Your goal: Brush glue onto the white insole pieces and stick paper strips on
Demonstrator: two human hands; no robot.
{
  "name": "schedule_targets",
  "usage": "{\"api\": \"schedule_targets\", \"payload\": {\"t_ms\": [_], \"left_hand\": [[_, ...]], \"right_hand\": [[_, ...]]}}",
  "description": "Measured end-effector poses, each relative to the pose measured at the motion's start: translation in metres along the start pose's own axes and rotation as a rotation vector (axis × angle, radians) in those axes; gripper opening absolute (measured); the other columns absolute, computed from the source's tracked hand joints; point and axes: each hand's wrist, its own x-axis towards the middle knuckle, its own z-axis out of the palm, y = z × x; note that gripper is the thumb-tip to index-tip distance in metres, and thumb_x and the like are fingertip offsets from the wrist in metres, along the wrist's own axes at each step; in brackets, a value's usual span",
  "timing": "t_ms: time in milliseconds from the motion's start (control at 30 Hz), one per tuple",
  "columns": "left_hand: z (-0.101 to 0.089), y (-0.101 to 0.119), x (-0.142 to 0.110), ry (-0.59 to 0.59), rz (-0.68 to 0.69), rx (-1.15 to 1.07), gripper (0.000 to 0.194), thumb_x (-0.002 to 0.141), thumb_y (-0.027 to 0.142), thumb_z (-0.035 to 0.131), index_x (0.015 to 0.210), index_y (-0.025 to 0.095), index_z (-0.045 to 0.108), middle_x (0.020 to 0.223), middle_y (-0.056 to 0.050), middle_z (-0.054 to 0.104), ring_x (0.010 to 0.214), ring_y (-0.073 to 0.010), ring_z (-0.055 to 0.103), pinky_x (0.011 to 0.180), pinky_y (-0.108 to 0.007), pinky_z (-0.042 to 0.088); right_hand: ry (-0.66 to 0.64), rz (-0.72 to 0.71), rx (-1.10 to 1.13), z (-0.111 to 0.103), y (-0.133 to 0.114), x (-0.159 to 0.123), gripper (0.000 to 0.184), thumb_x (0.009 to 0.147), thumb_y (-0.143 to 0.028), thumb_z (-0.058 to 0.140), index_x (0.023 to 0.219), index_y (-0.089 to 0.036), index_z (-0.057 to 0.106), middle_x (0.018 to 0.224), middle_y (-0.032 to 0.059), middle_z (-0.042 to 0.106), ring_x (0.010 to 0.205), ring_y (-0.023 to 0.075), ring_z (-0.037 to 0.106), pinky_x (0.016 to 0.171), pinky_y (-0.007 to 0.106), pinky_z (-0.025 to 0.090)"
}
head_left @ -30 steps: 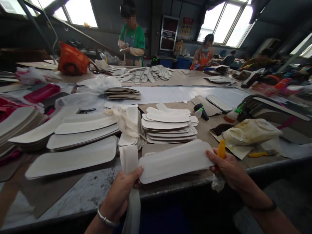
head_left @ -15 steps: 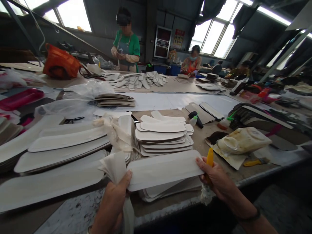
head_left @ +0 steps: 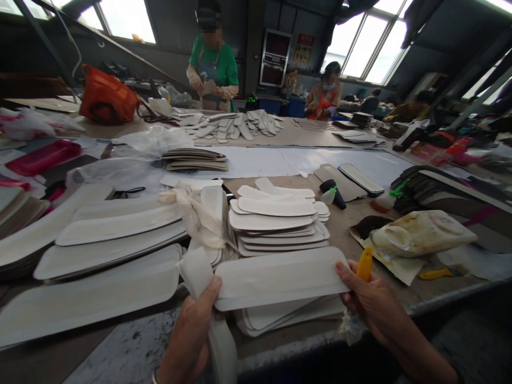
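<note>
A long white panel with rounded corners is stretched between my two hands. My left hand is closed on its left end, the thumb on top, and also grips a bundle of thin white strips that hang below the fist. At the panel's right end my right hand pinches the corner. That same hand also holds a brush with a yellow handle; whitish matted bristles show beneath the fingers. Under the held panel lies a low stack of white panels, and just behind it rises a taller stack.
Long white panels are layered on the left. A stained plastic jug and another yellow-handled brush lie on the right. Small green-tipped bottles stand farther back. Across the table, a person in green handles a pale piece.
The whole view has shifted, so most things sit a little farther right. Both hands keep hold of the panel. The person in green now holds a pale piece that shows more clearly.
</note>
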Motion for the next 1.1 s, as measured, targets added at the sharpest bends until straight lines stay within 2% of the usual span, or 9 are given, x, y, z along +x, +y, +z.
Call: {"api": "schedule_targets", "payload": {"t_ms": [133,233,300,433,600,733,833,967,1100], "left_hand": [[0.001,0.002,-0.004,-0.018,0.065,0.024,0.047,0.056,0.055,0.076,0.072,0.014,0.062,0.053,0.004,0.054,0.047,-0.0093,0.044,0.043,-0.022,0.036],[0.003,0.006,-0.009,-0.078,0.017,0.063,0.058,0.049,0.045,0.084,0.093,0.012,0.067,0.069,-0.003,0.069,0.062,-0.0172,0.061,0.058,-0.027,0.049],[0.004,0.009,-0.012,-0.137,-0.013,0.095,0.057,0.049,0.039,0.085,0.095,0.011,0.068,0.081,-0.008,0.073,0.074,-0.0219,0.066,0.065,-0.029,0.051],[0.004,0.010,-0.017,-0.136,0.003,0.148,0.052,0.047,0.036,0.086,0.089,0.010,0.071,0.082,-0.009,0.075,0.076,-0.0235,0.067,0.060,-0.027,0.052],[0.000,0.007,-0.023,-0.185,0.020,0.081,0.065,0.051,0.030,0.085,0.108,0.008,0.064,0.091,-0.012,0.075,0.082,-0.0262,0.068,0.073,-0.033,0.055],[-0.003,0.009,-0.028,-0.277,-0.035,0.019,0.059,0.054,0.029,0.084,0.105,0.007,0.064,0.088,-0.013,0.074,0.080,-0.0273,0.068,0.075,-0.037,0.055],[-0.006,0.011,-0.028,-0.323,-0.110,-0.022,0.049,0.056,0.033,0.083,0.095,0.008,0.066,0.077,-0.010,0.072,0.070,-0.0241,0.067,0.066,-0.034,0.055],[-0.017,0.008,-0.022,-0.224,-0.088,-0.066,0.034,0.055,0.032,0.084,0.076,0.012,0.066,0.061,0.000,0.062,0.050,-0.0104,0.054,0.046,-0.020,0.045],[-0.020,0.009,-0.009,-0.261,-0.101,-0.111,0.027,0.060,0.030,0.082,0.063,0.012,0.062,0.052,0.002,0.052,0.045,-0.0063,0.045,0.042,-0.017,0.040]], "right_hand": [[0.046,-0.007,-0.010,0.004,-0.001,-0.004,0.036,0.059,-0.050,0.071,0.067,-0.024,0.046,0.047,-0.0073,0.041,0.038,0.0089,0.037,0.036,0.022,0.028],[0.094,0.003,-0.003,0.004,0.000,-0.009,0.037,0.058,-0.049,0.072,0.069,-0.023,0.049,0.047,-0.0078,0.042,0.038,0.0079,0.039,0.037,0.020,0.032],[0.100,-0.009,-0.019,0.003,0.000,-0.014,0.036,0.058,-0.050,0.072,0.072,-0.022,0.052,0.046,-0.0081,0.042,0.038,0.0076,0.040,0.037,0.019,0.033],[0.093,-0.077,-0.102,-0.003,-0.002,-0.032,0.037,0.061,-0.054,0.069,0.075,-0.022,0.058,0.045,-0.0065,0.044,0.039,0.0095,0.042,0.036,0.020,0.035],[0.165,-0.217,-0.230,-0.008,-0.006,-0.058,0.033,0.067,-0.055,0.065,0.069,-0.023,0.057,0.046,-0.0058,0.044,0.041,0.0098,0.042,0.038,0.020,0.036],[0.076,-0.138,-0.091,-0.012,-0.005,-0.055,0.043,0.062,-0.062,0.067,0.070,-0.021,0.055,0.045,-0.0064,0.042,0.037,0.0078,0.038,0.034,0.018,0.031],[0.019,-0.042,0.039,-0.013,-0.005,-0.046,0.049,0.056,-0.062,0.072,0.068,-0.019,0.051,0.044,-0.0080,0.039,0.036,0.0054,0.034,0.032,0.016,0.025],[-0.030,0.009,0.139,-0.013,-0.002,-0.033,0.047,0.059,-0.055,0.076,0.067,-0.019,0.047,0.042,-0.0097,0.039,0.037,0.0027,0.031,0.033,0.012,0.023],[-0.074,0.051,0.170,-0.011,-0.006,-0.013,0.041,0.062,-0.047,0.077,0.067,-0.019,0.046,0.042,-0.0101,0.040,0.035,0.0019,0.033,0.033,0.010,0.025]]}}
